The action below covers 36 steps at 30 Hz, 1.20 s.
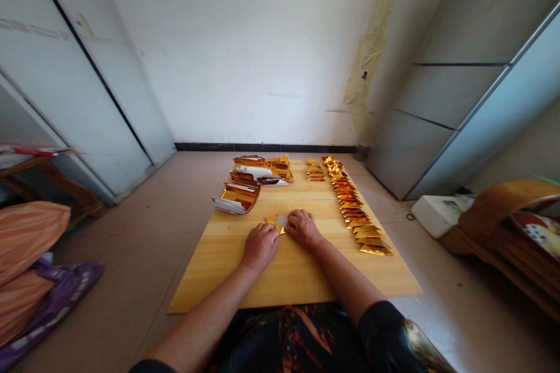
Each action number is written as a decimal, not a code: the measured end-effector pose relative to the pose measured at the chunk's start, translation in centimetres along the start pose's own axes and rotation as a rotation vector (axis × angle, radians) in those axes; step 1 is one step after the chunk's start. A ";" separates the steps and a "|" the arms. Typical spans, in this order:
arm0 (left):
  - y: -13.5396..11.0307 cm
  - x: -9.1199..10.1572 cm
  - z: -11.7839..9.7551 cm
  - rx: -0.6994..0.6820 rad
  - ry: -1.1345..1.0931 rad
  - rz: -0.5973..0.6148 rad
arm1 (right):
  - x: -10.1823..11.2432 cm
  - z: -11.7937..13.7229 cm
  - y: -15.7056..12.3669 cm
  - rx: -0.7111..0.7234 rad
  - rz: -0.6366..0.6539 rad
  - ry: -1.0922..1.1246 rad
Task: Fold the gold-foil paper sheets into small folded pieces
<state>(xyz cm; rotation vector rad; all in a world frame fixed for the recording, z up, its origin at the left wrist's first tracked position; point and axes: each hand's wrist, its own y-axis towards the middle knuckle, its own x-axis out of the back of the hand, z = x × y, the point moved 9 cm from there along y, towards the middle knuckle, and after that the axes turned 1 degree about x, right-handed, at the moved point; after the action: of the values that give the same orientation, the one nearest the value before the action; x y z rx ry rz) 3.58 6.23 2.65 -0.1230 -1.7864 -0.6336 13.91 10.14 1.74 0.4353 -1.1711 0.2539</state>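
Dark patterned clothing (289,341) fills the bottom of my feed, and two bare forearms reach out from it across a pale wooden board (219,274) lying on the floor. I can see the left hand (260,246) closed down over one corner of a folded gold foil piece (275,222), knuckles up. The right hand (304,228) is curled over the other side of that same piece, its fingers (292,218) bent down onto the foil. A pale patch of the foil's surface shows between the two hands, and I can't make out the exact fold from here. The piece sits near the middle of the board, just ahead of the forearms.

Beyond the hands, I count a long slanted row of gold foil triangles (354,210) overlapping along the board's right side, and a small stack of gold foil pieces (315,170) just left of its far end. Toward the far left of the board I have a curved bundle of gold foil sheets (240,195) with white paper strips (227,205) tucked at its end, and a further gold foil pile (280,168) behind it.

Off the board, an orange bag (26,239) and a purple bag (56,303) lie at my left, and a white box (440,215) sits on the floor at my right.
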 end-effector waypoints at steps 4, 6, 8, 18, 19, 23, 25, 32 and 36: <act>-0.1 -0.2 0.1 -0.019 -0.010 0.006 | 0.0 0.1 0.2 -0.018 0.020 -0.008; -0.1 -0.2 0.0 -0.032 -0.012 0.020 | -0.1 0.1 0.3 -0.034 0.022 -0.022; -0.2 -0.3 -0.1 -0.049 -0.010 0.039 | -0.3 0.0 0.3 -0.055 0.016 -0.036; -0.9 -0.5 0.0 -0.115 -0.028 0.078 | -0.2 -0.2 0.2 -0.050 -0.044 -0.014; -0.9 -0.6 0.1 -0.110 -0.023 0.078 | -0.1 -0.2 0.1 -0.052 -0.048 -0.001; -0.9 -0.7 0.2 -0.096 -0.004 0.088 | 0.1 -0.7 0.0 -0.077 -0.077 0.067; -0.9 -0.7 0.2 -0.092 0.004 0.090 | 0.1 -1.0 0.0 -0.095 -0.087 0.099; -0.8 -0.6 0.2 -0.072 0.013 0.080 | 0.1 -1.4 0.1 -0.107 -0.078 0.164; -0.8 -0.4 0.1 -0.073 0.027 0.069 | -0.1 -1.4 0.0 -0.139 -0.074 0.169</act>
<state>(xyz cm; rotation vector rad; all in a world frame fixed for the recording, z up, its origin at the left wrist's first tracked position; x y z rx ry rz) 3.33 5.69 1.93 -0.2238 -1.7259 -0.6484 14.99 10.77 1.19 0.3276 -0.9982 0.1414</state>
